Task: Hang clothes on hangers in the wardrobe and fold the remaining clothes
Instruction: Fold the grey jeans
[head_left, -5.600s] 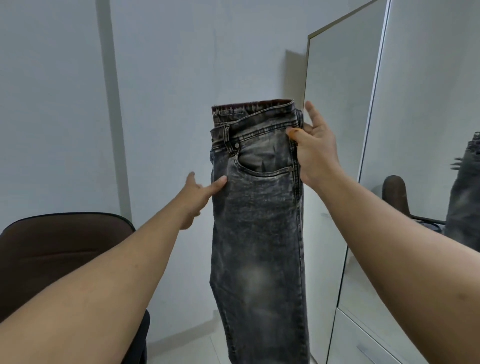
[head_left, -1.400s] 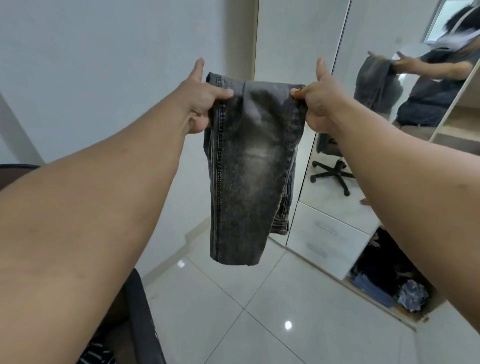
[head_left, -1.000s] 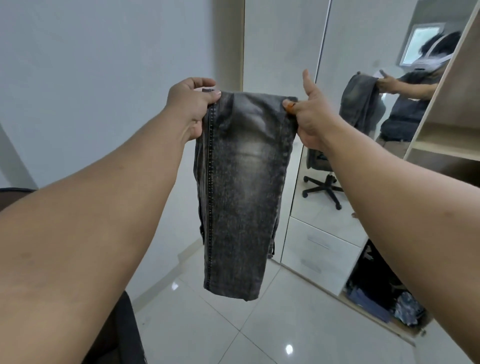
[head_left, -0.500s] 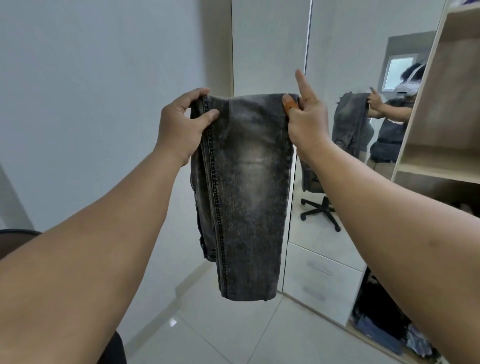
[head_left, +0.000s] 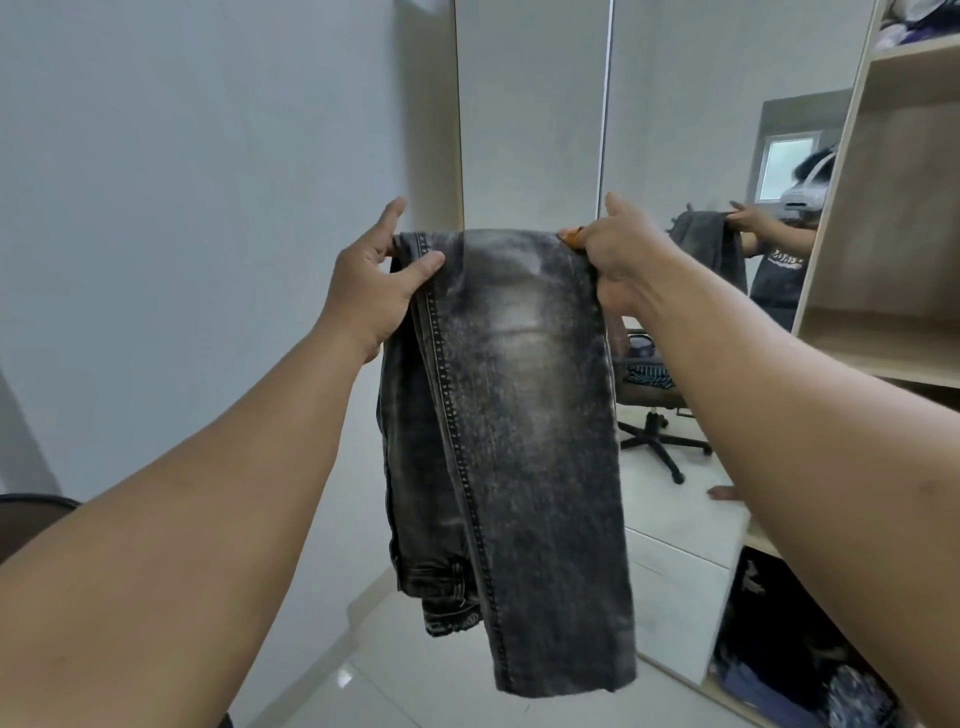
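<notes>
A pair of faded dark grey jeans hangs folded in half in the air in front of me. My left hand pinches the fold's left corner between thumb and fingers. My right hand grips the fold's right corner. The leg hems hang in front and the waistband end shows behind at the lower left. The open wardrobe stands at the right with a bare wooden shelf.
A mirrored wardrobe door behind the jeans reflects a person and an office chair. White drawers sit below the mirror. Dark clothes lie piled in the wardrobe's bottom compartment. A brown chair edges in at the left. The floor is glossy white tile.
The jeans went from hanging full length to folded in half, both hands now at the fold. My view has turned right, bringing the wardrobe shelves in.
</notes>
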